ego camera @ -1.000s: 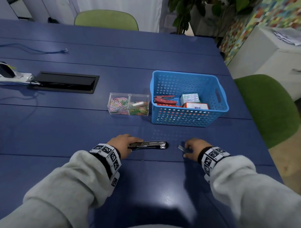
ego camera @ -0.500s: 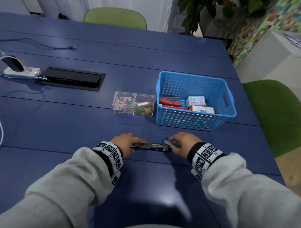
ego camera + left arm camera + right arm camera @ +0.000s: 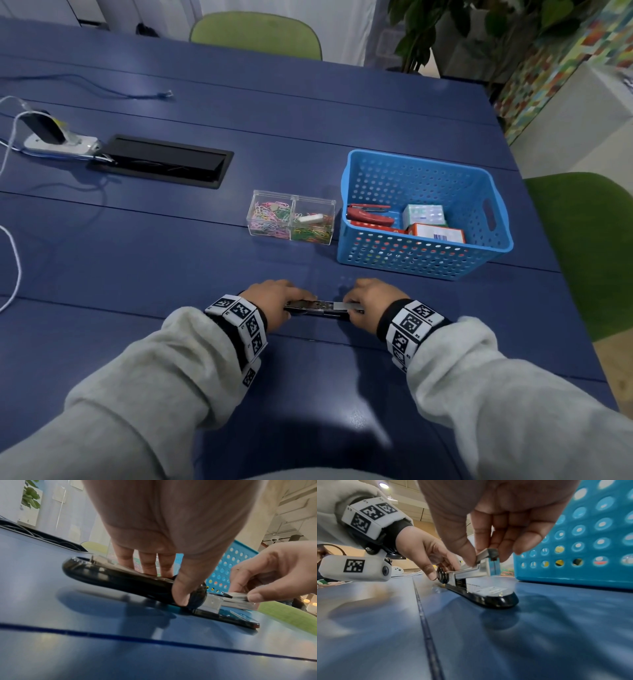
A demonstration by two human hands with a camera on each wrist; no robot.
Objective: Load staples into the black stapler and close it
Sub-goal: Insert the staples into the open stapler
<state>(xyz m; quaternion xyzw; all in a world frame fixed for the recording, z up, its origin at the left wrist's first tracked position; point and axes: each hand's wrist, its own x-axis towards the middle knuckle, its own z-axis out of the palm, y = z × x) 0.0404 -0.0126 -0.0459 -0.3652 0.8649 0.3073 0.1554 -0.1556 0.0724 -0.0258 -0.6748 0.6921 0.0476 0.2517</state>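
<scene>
Inspector: Stapler (image 3: 317,307) lies opened flat on the table (image 3: 171,260), near edge, in front of the basket (image 3: 424,263).
Clerk: Hands?
Inspector: Left hand (image 3: 274,301), grip narrow, thumb and fingers clamp the black top. Right hand (image 3: 368,303) pinches a staple strip (image 3: 483,555) over the metal channel's tip.
Clerk: Surroundings?
Inspector: Clip box (image 3: 291,217) just left of the basket.
</scene>
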